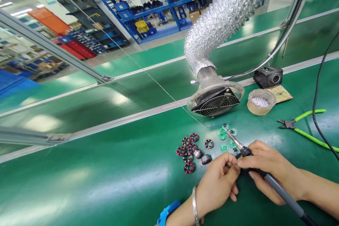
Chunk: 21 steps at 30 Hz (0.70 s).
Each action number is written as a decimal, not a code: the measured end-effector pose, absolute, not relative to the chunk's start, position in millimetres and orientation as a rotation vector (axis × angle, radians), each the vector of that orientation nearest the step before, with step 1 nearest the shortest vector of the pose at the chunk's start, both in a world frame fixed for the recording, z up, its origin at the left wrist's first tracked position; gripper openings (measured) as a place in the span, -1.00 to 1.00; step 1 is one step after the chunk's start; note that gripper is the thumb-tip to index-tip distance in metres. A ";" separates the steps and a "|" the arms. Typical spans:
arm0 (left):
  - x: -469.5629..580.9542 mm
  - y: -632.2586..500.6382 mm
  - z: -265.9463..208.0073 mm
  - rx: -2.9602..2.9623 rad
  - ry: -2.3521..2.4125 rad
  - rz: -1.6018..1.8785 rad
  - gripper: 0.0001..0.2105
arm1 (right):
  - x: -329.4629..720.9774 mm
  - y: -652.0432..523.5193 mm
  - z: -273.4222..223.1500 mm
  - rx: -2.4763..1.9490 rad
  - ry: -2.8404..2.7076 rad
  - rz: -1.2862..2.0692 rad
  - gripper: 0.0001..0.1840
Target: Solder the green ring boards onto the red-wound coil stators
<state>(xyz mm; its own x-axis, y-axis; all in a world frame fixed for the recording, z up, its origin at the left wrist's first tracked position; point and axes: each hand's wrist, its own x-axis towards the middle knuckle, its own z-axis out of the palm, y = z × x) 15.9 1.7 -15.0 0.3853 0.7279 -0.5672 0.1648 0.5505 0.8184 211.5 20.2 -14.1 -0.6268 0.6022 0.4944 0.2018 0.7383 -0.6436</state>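
My right hand [280, 169] is closed around a soldering iron [281, 191], whose metal tip points up and left over small round green circuit boards [222, 135]. My left hand [218, 182] meets it at the fingertips, thumb and fingers pinched on something small that the fingers hide. A silver bangle and a blue band are on the left wrist. Left of the boards lie several small ring-shaped motor stators [192, 147] with red or copper windings. Two silver-sided cylindrical parts [206, 159] sit among them, close to my left fingers.
A fume extractor hood [215, 99] on a foil duct hangs over the green bench. Solder wire [164, 90] dangles beside it. To the right are a round tub [261, 102], a yellowish sponge [281, 94], a black iron stand [268, 76], green-handled cutters [302, 123] and a black cable [316, 102].
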 end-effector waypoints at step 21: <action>25.3 -3.9 -15.6 1.033 1.260 0.583 -0.75 | 222.2 14.8 4.4 -0.686 -2.133 0.502 -0.50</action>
<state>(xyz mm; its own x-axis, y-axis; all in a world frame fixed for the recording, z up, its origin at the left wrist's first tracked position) 25.3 -3.9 -15.6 0.2537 0.8364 -0.4858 0.1714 0.4554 0.8736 222.2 14.8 4.4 -0.5151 0.6252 0.5863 0.2981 0.7721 -0.5613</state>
